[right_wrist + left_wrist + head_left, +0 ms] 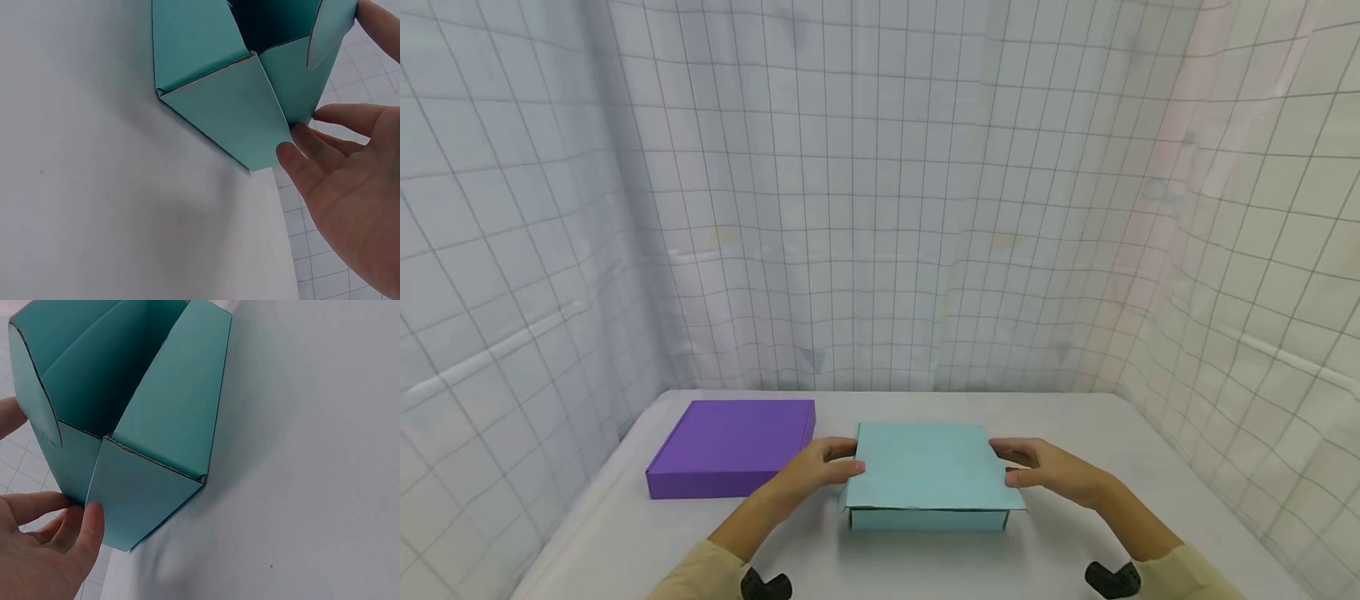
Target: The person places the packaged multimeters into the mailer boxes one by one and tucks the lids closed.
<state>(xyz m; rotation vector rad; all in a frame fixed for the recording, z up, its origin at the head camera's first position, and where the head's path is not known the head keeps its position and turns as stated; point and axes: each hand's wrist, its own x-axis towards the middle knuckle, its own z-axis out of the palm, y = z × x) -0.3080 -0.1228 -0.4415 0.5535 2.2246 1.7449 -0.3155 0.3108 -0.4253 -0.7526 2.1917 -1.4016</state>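
Note:
A light teal cardboard box (925,467) rests on the white table, its hinged lid lowered over it but with a gap at the front. My left hand (820,467) touches the box's left side. In the left wrist view, the thumb lies against the lid's side flap (34,387) and the other fingers reach the box's side wall. On the right side, my right hand (1052,471) mirrors this, its thumb at the right flap (331,31) and its fingertips near or against the wall. Both wrist views show the dark inside between lid and front wall.
A closed purple box (737,442) lies at the left, just beyond my left forearm. The white table (1060,408) has rounded far corners. White curtains with a dark grid (880,208) hang around the back and both sides.

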